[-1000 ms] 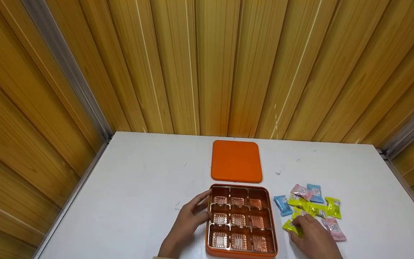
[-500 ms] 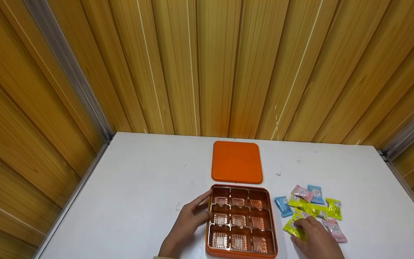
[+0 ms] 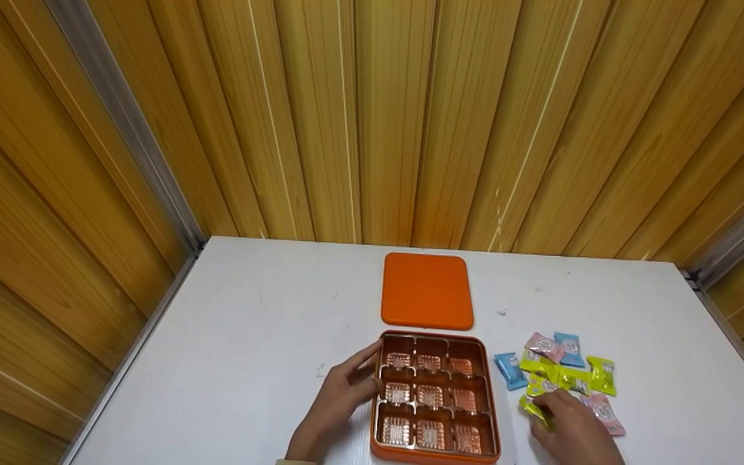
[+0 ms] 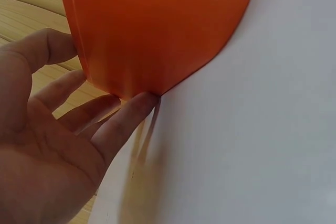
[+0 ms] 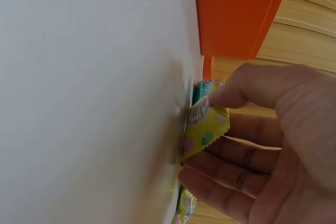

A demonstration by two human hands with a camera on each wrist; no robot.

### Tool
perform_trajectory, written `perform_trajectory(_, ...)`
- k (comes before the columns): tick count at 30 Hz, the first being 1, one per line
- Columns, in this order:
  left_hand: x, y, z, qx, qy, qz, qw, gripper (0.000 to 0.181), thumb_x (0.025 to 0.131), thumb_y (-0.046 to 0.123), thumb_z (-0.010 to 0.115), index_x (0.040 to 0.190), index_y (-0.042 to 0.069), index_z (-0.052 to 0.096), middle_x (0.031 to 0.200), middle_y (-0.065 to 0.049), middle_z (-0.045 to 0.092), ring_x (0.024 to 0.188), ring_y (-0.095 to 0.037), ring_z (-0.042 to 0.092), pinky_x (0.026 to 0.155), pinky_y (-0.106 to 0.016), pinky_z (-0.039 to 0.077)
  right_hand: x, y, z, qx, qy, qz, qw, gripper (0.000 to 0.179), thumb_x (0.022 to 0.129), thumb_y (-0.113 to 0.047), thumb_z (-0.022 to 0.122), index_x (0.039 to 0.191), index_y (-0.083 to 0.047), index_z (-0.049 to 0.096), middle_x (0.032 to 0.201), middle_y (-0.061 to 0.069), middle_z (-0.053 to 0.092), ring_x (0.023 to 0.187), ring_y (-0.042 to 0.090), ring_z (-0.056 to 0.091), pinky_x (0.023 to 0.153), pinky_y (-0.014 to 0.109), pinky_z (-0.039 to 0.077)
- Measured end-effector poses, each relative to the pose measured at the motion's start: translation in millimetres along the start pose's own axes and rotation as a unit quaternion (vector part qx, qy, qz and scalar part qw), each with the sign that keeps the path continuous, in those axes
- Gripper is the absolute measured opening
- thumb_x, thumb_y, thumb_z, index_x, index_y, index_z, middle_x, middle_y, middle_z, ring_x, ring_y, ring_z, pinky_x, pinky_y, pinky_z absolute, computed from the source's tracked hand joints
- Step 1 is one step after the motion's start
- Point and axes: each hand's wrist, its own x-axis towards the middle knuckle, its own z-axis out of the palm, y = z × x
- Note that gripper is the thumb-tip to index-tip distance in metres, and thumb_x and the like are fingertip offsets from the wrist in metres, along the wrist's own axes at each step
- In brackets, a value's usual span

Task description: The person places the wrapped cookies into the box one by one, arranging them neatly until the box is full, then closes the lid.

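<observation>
An orange tin (image 3: 436, 455) holds a shiny brown plastic tray (image 3: 414, 405) divided into several square compartments, with no candy in them. At its left side my left hand (image 3: 340, 394) rests its fingertips and thumb against the wall; the left wrist view shows the fingers (image 4: 128, 119) fairly straight along the orange side. To the right of the tin, my right hand (image 3: 575, 429) pinches a yellow wrapped candy (image 5: 207, 124) between thumb and index finger, its wrapper tilted up on edge. The other fingers (image 5: 226, 174) lie loosely behind it.
Beyond the pinched candy lie several wrapped candies: blue (image 3: 509, 371), pink (image 3: 604, 413) and yellow (image 3: 601, 374), some overlapping. Behind the tin is a flat orange lid (image 3: 427, 290) on the white table (image 3: 249, 361). Wood-patterned panels (image 3: 385, 129) rise at the back and sides.
My right hand has shifted slightly right, and the yellow candy in it has turned from lying flat to a tilted stance. My left hand has stayed on the tin.
</observation>
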Motion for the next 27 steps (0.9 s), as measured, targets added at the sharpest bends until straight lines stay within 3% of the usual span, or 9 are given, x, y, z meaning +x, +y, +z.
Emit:
perform_trajectory(7, -3.8, 0.9, -4.7, 0.015, -0.020, -0.007, 0.9997, 0.065, 0.101, 0.013, 0.066, 0.163, 0.018, 0.046, 0.161, -0.018, 0.048, 0.143, -0.040, 0.050, 0.103, -0.050, 0.054, 2.0, 2.6, 0.1, 0.010, -0.012, 0.009, 0.9998, 0.033, 0.092, -0.012, 0.080, 0.120, 0.002, 0.070, 0.111, 0.008, 0.070, 0.105, 0.032, 0.067, 0.097, 0.059, 0.053)
perform_trajectory(15, -5.6, -1.0, -10.6, 0.007, -0.043, -0.019, 0.9989, 0.058, 0.107, 0.020, 0.064, 0.163, 0.021, 0.047, 0.160, -0.021, 0.046, 0.141, -0.037, 0.053, 0.107, -0.051, 0.050, 3.5, 0.6, -1.3, 0.022, 0.003, 0.006, 0.9997, 0.033, 0.093, -0.011, 0.078, 0.122, 0.003, 0.070, 0.114, 0.011, 0.070, 0.102, 0.028, 0.066, 0.098, 0.060, 0.052)
perform_trajectory(22, -4.3, -0.8, -8.5, 0.014, -0.033, -0.018, 0.9992, 0.059, 0.107, 0.021, 0.065, 0.163, 0.021, 0.047, 0.160, -0.020, 0.047, 0.143, -0.037, 0.051, 0.108, -0.050, 0.049, 3.9, 0.5, -2.3, 0.030, 0.007, 0.006, 0.9995, 0.031, 0.094, -0.011, 0.077, 0.121, 0.002, 0.070, 0.114, 0.011, 0.070, 0.098, 0.026, 0.065, 0.096, 0.059, 0.054)
perform_trajectory(27, 0.8, -0.1, -6.5, 0.022, -0.029, -0.012, 0.9993, 0.059, 0.108, 0.020, 0.063, 0.164, 0.019, 0.044, 0.163, -0.023, 0.042, 0.145, -0.042, 0.047, 0.107, -0.053, 0.050, 1.6, 0.5, -1.0, 0.035, 0.038, -0.019, 0.9985, 0.027, 0.092, -0.008, 0.076, 0.116, 0.001, 0.070, 0.111, 0.008, 0.070, 0.097, 0.025, 0.065, 0.094, 0.056, 0.055)
